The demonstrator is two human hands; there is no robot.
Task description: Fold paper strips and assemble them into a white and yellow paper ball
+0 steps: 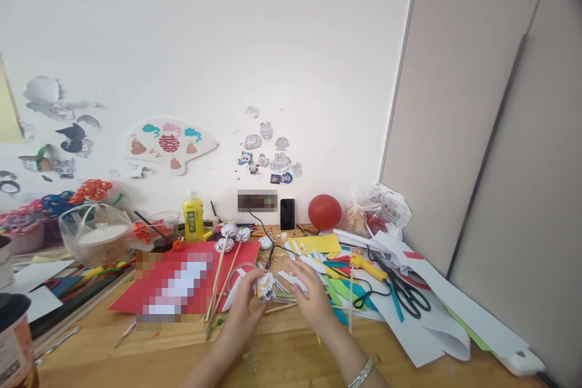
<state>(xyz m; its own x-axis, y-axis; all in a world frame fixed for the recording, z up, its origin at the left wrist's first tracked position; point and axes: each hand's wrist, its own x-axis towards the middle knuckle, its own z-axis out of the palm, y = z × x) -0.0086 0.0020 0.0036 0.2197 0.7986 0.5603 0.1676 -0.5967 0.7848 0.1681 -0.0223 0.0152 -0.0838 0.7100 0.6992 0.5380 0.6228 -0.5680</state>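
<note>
My left hand (245,306) is closed on a small white folded-paper flower (265,286), with thumb and fingers around its side. Its petals look pleated, and a little yellow shows among them. To the right of the flower, my right hand (313,298) is held open above the table, fingers apart and nothing visible between them. Left of my left hand, several finished white paper flowers (228,231) on thin wooden sticks (217,276) lie across a red sheet (182,248). White paper strips (291,280) are scattered just behind the hands.
Right of my hands are a yellow glue gun (367,267), black-handled scissors (409,298), coloured strips and white paper sheets (416,339). Along the wall stand a yellow bottle (193,217), a phone (287,214) and a red balloon (324,212). A cup (16,339) occupies the near left corner.
</note>
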